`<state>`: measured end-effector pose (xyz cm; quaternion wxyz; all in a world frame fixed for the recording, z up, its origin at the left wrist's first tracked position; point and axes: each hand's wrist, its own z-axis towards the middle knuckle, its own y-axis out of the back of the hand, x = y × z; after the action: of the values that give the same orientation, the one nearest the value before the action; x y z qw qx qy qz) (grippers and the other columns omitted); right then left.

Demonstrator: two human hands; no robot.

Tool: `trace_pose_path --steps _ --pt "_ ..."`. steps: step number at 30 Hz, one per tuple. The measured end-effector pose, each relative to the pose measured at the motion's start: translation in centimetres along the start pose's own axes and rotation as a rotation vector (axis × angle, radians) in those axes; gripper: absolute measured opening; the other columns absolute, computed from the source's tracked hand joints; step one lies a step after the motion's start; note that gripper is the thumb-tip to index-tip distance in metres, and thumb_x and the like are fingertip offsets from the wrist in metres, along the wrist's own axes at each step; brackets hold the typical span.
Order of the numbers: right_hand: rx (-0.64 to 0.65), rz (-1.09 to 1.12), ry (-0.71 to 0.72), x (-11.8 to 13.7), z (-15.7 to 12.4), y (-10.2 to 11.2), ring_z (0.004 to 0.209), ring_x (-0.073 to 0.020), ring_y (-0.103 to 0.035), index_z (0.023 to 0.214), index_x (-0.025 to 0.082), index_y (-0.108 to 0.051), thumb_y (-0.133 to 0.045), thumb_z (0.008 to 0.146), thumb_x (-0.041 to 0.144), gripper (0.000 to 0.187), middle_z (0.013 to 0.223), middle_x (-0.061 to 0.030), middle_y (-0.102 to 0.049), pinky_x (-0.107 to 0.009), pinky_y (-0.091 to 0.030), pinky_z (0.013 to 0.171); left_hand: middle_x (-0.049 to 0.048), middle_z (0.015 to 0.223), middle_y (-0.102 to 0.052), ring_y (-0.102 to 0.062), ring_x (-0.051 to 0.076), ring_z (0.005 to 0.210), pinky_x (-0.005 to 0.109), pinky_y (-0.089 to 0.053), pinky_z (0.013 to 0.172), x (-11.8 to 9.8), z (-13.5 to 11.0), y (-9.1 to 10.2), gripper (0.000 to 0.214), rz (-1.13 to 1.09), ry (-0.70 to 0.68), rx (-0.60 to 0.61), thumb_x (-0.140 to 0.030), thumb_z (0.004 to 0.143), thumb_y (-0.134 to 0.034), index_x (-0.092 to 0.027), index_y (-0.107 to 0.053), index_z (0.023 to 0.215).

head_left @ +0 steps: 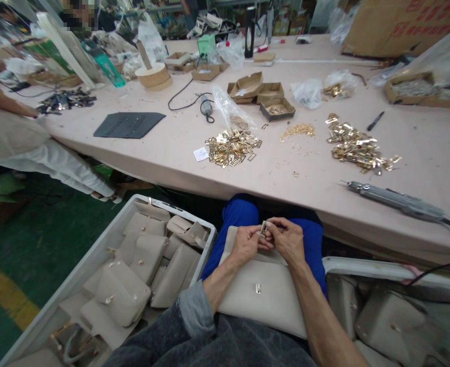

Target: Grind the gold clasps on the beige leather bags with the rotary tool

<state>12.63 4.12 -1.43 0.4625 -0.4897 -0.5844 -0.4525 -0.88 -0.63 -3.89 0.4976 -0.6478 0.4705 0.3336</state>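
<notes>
My left hand (247, 242) and my right hand (286, 239) meet over my lap, just below the table's front edge. Together their fingertips pinch a small gold metal clasp (263, 229) at the top edge of a beige handbag (265, 298) that lies across my blue trousers. A second small metal fitting (258, 288) sits on the front of that bag. Both hands are closed on the clasp.
A white crate (106, 244) of beige bags stands at my left; another bin (381, 306) of bags is at my right. On the pink table (163, 153) lie piles of gold fittings (232, 148), an electric screwdriver (396, 201), cardboard trays and a dark panel (129, 125). Another person sits at far left.
</notes>
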Motion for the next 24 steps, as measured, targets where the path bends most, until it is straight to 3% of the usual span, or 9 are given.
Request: trace_pose_path --steps 10,17,21,24 --pt "-0.014 -0.076 0.041 -0.4 0.3 -0.2 0.066 -0.0204 -0.071 0.094 0.016 -0.076 -0.083 0.078 0.054 0.042 0.087 -0.0094 -0.076 -0.030 -0.060 0.060 0.0082 0.076 -0.073 -0.076 0.020 0.062 0.029 -0.064 0.065 -0.6 -0.3 -0.1 0.047 0.030 -0.037 -0.005 -0.055 0.091 -0.069 -0.009 -0.075 0.100" --pt "0.249 -0.117 0.049 0.2 1.6 1.4 0.063 -0.0200 -0.066 0.101 0.017 -0.079 -0.080 0.083 0.051 0.038 0.077 -0.0063 -0.072 -0.031 -0.055 0.057 0.0078 0.069 -0.072 -0.072 0.019 0.057 0.027 -0.059 0.057 -0.6 -0.9 -0.4 0.040 0.115 -0.077 -0.025 -0.046 0.096 -0.061 -0.009 -0.075 0.101" --pt "0.182 -0.213 0.165 0.5 1.8 1.3 0.067 -0.0192 -0.065 0.093 0.019 -0.081 -0.077 0.086 0.047 0.029 0.082 -0.0064 -0.073 -0.030 -0.051 0.059 0.0084 0.076 -0.075 -0.073 0.022 0.065 0.029 -0.057 0.061 -0.9 -1.8 -1.1 0.034 0.318 -0.192 -0.138 -0.041 0.100 -0.059 -0.014 -0.076 0.110" --pt "0.147 -0.286 0.231 0.7 1.6 0.9 0.072 -0.0194 -0.065 0.091 0.020 -0.082 -0.076 0.088 0.046 0.026 0.085 -0.0061 -0.073 -0.030 -0.049 0.062 0.0108 0.079 -0.073 -0.070 0.024 0.071 0.033 -0.054 0.069 -1.1 -2.2 -1.7 0.024 0.644 -0.371 -0.307 -0.034 0.098 -0.062 -0.016 -0.077 0.100"
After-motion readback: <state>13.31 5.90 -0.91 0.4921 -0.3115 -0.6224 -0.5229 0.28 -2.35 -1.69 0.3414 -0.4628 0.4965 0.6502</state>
